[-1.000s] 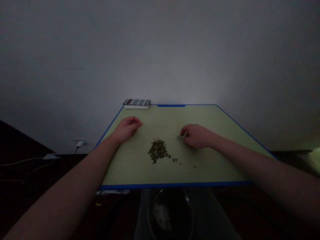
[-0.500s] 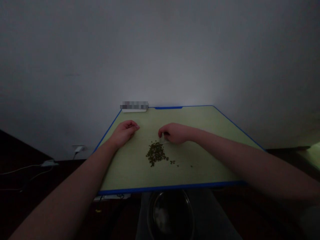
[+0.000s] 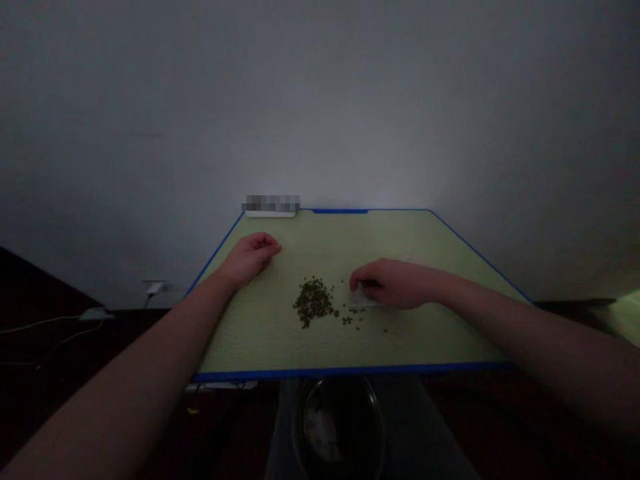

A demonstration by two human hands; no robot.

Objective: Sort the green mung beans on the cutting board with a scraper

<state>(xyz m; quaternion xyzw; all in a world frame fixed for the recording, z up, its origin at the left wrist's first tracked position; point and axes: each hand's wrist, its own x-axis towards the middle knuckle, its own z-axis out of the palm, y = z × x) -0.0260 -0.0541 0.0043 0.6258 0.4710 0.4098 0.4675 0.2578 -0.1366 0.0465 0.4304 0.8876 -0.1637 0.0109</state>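
A pile of small greenish-brown beans or seeds [image 3: 313, 300] lies on the pale table top [image 3: 260, 347], with several strays to its right. My right hand [image 3: 387, 283] is closed on a clear piece of plastic [image 3: 367, 302], perhaps a small bag, held low over the table beside the strays. Its exact shape is hard to make out in the dim light. Left of the pile, my left hand [image 3: 250, 257] rests on the table, fingers curled and thumb against the index finger. Nothing shows in it.
A white box-like object [image 3: 271, 213], partly blurred out, stands at the back left corner. The table has a blue rim [image 3: 345, 371]. Below its front edge, a round shiny bowl or pot [image 3: 340, 427] sits at my lap. A plugged-in charger [image 3: 156, 288] and cables are at left.
My right hand has moved right and nearer to me with the clear plastic, away from the pile. More stray pieces now lie between. My left hand stays about where it was.
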